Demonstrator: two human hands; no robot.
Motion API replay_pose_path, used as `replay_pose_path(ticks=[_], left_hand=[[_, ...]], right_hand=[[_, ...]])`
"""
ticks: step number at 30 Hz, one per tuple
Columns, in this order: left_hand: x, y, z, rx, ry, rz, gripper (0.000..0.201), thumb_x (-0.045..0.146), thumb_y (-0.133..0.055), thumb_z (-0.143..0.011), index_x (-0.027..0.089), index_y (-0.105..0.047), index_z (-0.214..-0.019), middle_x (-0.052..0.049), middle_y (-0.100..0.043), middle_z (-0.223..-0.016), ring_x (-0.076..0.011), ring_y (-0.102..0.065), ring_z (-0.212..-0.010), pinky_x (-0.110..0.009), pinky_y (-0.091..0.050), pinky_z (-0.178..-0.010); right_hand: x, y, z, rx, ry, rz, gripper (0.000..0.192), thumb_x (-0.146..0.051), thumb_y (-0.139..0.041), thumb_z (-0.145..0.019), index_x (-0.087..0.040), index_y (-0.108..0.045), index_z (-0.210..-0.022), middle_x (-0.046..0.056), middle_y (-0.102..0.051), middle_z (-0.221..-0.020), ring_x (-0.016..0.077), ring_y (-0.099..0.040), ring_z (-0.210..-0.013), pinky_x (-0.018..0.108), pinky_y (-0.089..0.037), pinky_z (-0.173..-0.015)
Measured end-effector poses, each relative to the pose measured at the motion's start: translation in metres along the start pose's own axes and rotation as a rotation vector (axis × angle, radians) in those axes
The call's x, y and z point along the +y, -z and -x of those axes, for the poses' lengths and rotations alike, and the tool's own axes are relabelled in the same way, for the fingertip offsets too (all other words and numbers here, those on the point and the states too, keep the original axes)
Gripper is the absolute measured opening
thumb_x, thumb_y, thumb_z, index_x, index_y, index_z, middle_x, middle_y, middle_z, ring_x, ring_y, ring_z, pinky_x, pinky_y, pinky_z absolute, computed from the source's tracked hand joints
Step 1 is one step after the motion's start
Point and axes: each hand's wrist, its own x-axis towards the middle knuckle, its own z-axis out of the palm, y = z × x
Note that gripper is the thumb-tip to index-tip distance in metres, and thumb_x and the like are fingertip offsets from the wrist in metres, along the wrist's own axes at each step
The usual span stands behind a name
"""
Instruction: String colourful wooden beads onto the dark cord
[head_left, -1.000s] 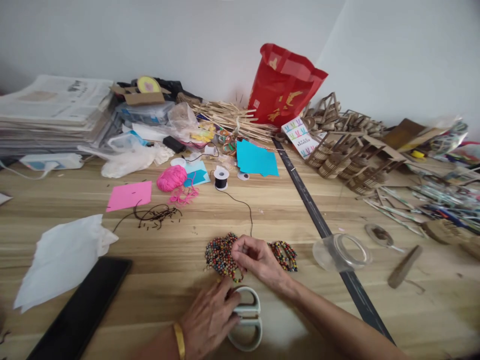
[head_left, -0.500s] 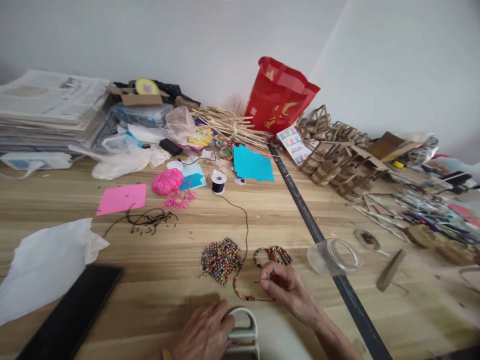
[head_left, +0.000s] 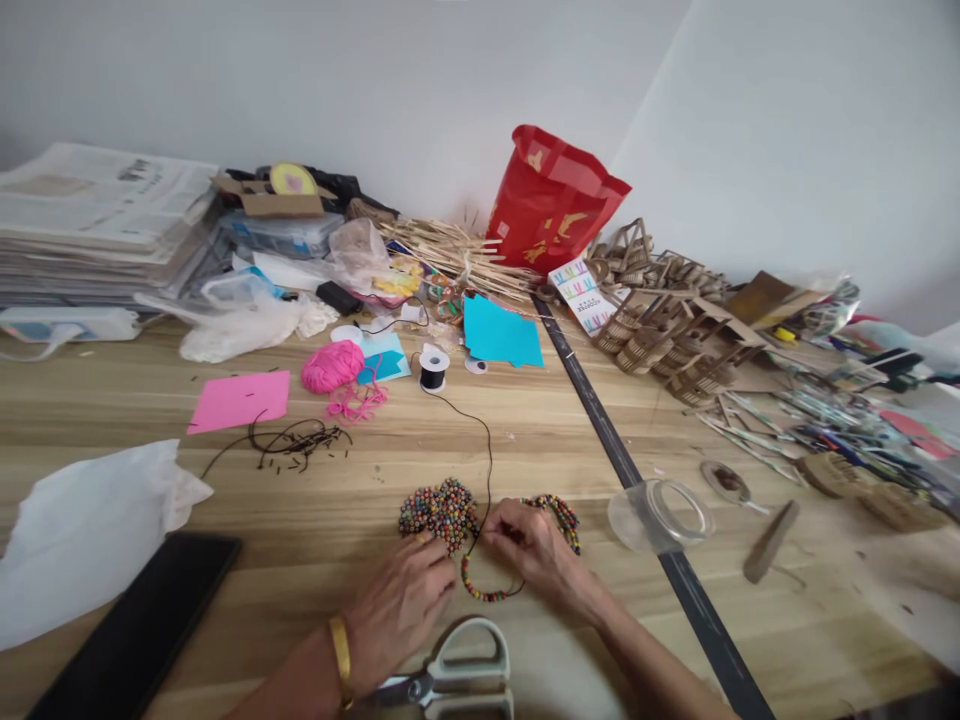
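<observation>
My left hand (head_left: 409, 598), with a gold bracelet (head_left: 340, 650) on the wrist, reaches to the front edge of a pile of small multicoloured beads (head_left: 442, 508). Its fingers are bent together, and whatever they hold is hidden. Beside the pile's right edge, my right hand (head_left: 531, 548) pinches the black cord (head_left: 490, 450). A short row of threaded beads (head_left: 480, 592) curves on the table below it. Finished bead loops (head_left: 566, 520) lie partly behind my right hand. White-handled scissors (head_left: 469, 665) lie in front of me, beside my left wrist.
The cord's spool (head_left: 433, 368) stands farther back, near pink yarn (head_left: 332, 367) and blue paper (head_left: 502, 332). A black phone-like slab (head_left: 142, 625) lies left. A clear tape-like ring (head_left: 679, 512) sits right. Newspapers (head_left: 97, 215), a red bag (head_left: 555, 200) and small woven baskets (head_left: 697, 370) line the back.
My left hand has left the scissors and moved up to the bead pile. My right hand has moved left and closer to the pile, with the cord in its fingers.
</observation>
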Motion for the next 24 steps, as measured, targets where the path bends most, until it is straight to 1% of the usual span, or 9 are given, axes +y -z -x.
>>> replay_pose_path(ticks=[1, 3, 6, 8, 11, 14, 18, 24], left_hand=[[-0.003, -0.001, -0.004, 0.033, -0.01, 0.001, 0.019, 0.008, -0.054, -0.087, 0.017, -0.066, -0.076, -0.003, -0.063, -0.081, -0.0183, -0.057, -0.081, -0.031, -0.045, -0.079], [-0.008, -0.001, -0.013, 0.093, -0.001, -0.006, 0.018, 0.01, -0.054, -0.087, 0.017, -0.066, -0.076, -0.003, -0.062, -0.081, -0.0194, -0.055, -0.083, -0.032, -0.045, -0.078], [-0.013, -0.002, -0.028, 0.106, -0.034, -0.074, 0.014, 0.014, -0.056, -0.087, 0.018, -0.068, -0.081, -0.005, -0.061, -0.085, -0.0222, -0.052, -0.089, -0.037, -0.044, -0.083], [-0.014, -0.003, -0.038, 0.095, -0.069, -0.151, 0.017, 0.013, -0.054, -0.088, 0.018, -0.068, -0.079, -0.006, -0.06, -0.086, -0.0229, -0.051, -0.089, -0.039, -0.043, -0.084], [-0.014, -0.008, -0.049, 0.096, -0.115, -0.224, 0.016, 0.013, -0.055, -0.088, 0.019, -0.069, -0.082, -0.006, -0.06, -0.088, -0.0241, -0.048, -0.094, -0.039, -0.042, -0.086], [-0.015, -0.013, -0.055, 0.095, -0.149, -0.257, 0.016, 0.012, -0.056, -0.087, 0.019, -0.069, -0.081, -0.006, -0.059, -0.088, -0.024, -0.048, -0.093, -0.04, -0.041, -0.088], [-0.017, -0.016, -0.059, 0.083, -0.169, -0.281, 0.016, 0.011, -0.055, -0.087, 0.018, -0.068, -0.08, -0.006, -0.06, -0.086, -0.0233, -0.049, -0.091, -0.039, -0.041, -0.088], [-0.013, -0.012, -0.06, 0.073, -0.179, -0.265, 0.019, 0.009, -0.049, -0.089, 0.016, -0.066, -0.089, -0.007, -0.061, -0.089, -0.0233, -0.05, -0.091, -0.039, -0.043, -0.086]], right_hand=[[0.001, -0.002, -0.003, 0.021, -0.017, -0.016, 0.012, -0.02, -0.054, -0.085, -0.017, -0.062, -0.076, 0.001, -0.059, -0.068, 0.0122, -0.049, -0.06, 0.022, -0.034, -0.056], [0.003, -0.006, -0.009, 0.053, -0.077, -0.105, 0.015, -0.024, -0.054, -0.085, -0.016, -0.061, -0.074, -0.001, -0.055, -0.063, 0.0108, -0.046, -0.056, 0.021, -0.032, -0.053], [0.008, -0.012, -0.017, 0.138, -0.181, -0.284, 0.021, -0.032, -0.056, -0.083, -0.016, -0.056, -0.071, -0.003, -0.049, -0.059, 0.0096, -0.042, -0.054, 0.02, -0.031, -0.05], [0.012, -0.016, -0.022, 0.17, -0.212, -0.397, 0.026, -0.039, -0.059, -0.081, -0.016, -0.055, -0.071, -0.004, -0.047, -0.059, 0.0095, -0.041, -0.053, 0.02, -0.031, -0.049], [0.016, -0.019, -0.027, 0.211, -0.208, -0.526, 0.032, -0.046, -0.062, -0.079, -0.016, -0.055, -0.072, -0.004, -0.045, -0.056, 0.009, -0.039, -0.05, 0.02, -0.032, -0.047], [0.016, -0.02, -0.03, 0.242, -0.196, -0.6, 0.037, -0.051, -0.064, -0.076, -0.016, -0.054, -0.071, -0.005, -0.045, -0.054, 0.008, -0.038, -0.047, 0.02, -0.03, -0.045], [0.016, -0.02, -0.031, 0.245, -0.189, -0.648, 0.039, -0.053, -0.066, -0.074, -0.016, -0.054, -0.07, -0.005, -0.045, -0.054, 0.0076, -0.039, -0.046, 0.02, -0.031, -0.044], [0.019, -0.022, -0.03, 0.227, -0.193, -0.679, 0.04, -0.054, -0.066, -0.073, -0.016, -0.054, -0.07, -0.005, -0.046, -0.053, 0.0078, -0.039, -0.047, 0.019, -0.033, -0.044]])
